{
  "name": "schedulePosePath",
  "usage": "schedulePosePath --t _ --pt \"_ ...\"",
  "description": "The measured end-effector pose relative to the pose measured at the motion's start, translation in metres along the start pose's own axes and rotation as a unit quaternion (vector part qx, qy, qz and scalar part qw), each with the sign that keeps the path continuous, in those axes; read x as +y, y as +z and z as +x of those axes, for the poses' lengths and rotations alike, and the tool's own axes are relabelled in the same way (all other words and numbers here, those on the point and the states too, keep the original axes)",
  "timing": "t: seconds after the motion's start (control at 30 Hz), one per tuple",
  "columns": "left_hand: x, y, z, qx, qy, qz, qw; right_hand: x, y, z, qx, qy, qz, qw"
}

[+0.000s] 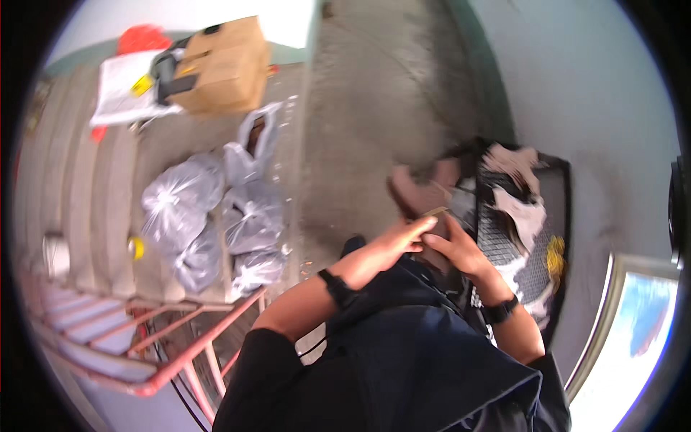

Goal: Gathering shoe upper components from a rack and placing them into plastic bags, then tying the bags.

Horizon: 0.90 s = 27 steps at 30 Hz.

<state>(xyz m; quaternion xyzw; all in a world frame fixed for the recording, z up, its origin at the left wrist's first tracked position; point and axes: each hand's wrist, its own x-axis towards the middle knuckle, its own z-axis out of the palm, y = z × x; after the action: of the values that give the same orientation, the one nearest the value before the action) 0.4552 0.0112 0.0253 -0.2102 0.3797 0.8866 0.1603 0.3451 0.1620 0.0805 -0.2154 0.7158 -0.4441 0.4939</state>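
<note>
The left hand (pixel 404 239) and the right hand (pixel 461 250) meet in front of the body, both grasping a brown piece (pixel 423 193) of what looks like soft sheet material, thumbs and fingers bent in on it. The piece spreads out beyond the fingertips in a curved, blurred shape, just left of a black crate (pixel 567 216). A thin yellowish strip (pixel 436 212) sits at the fingertips — whether it belongs to the brown piece cannot be told. A dark band (pixel 338 289) circles the left wrist, another the right, and dark clothing (pixel 432 353) fills the space below the hands. The crate stands near the right hand, against the wall (pixel 604 151); inside it lie pale pinkish pieces (pixel 524 210) and a yellow bundle (pixel 555 256) over a mesh-like base. Well to the left, several greyish plastic bags (pixel 178 198) sit close together, most of them gathered shut; the upper one stands open with something brown inside. Past them are a cardboard box (pixel 223 68), a white sack (pixel 119 93) and a red bag (pixel 144 39). A reddish railing (pixel 198 345) runs across the lower left — a white container (pixel 56 255) and a round yellow thing (pixel 136 248) lie beyond it on the steps.
</note>
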Motion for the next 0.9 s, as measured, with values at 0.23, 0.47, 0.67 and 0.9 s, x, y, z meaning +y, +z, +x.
schedulePosePath --t 0.23,0.47,0.67,0.9 --pt "0.007 -0.020 -0.001 0.080 0.079 -0.015 0.994 -0.014 0.011 0.010 0.051 -0.006 -0.093 0.994" --pt "0.052 0.017 0.033 -0.098 0.121 0.160 0.975 0.008 -0.055 -0.077 0.127 -0.132 0.234 0.955" --pt "0.070 0.030 0.078 -0.030 0.070 0.252 0.965 0.052 -0.127 -0.161 0.320 -0.124 0.289 0.894" --pt "0.107 0.071 0.164 0.051 0.109 0.374 0.920 0.132 -0.302 -0.113 0.386 -0.193 0.357 0.829"
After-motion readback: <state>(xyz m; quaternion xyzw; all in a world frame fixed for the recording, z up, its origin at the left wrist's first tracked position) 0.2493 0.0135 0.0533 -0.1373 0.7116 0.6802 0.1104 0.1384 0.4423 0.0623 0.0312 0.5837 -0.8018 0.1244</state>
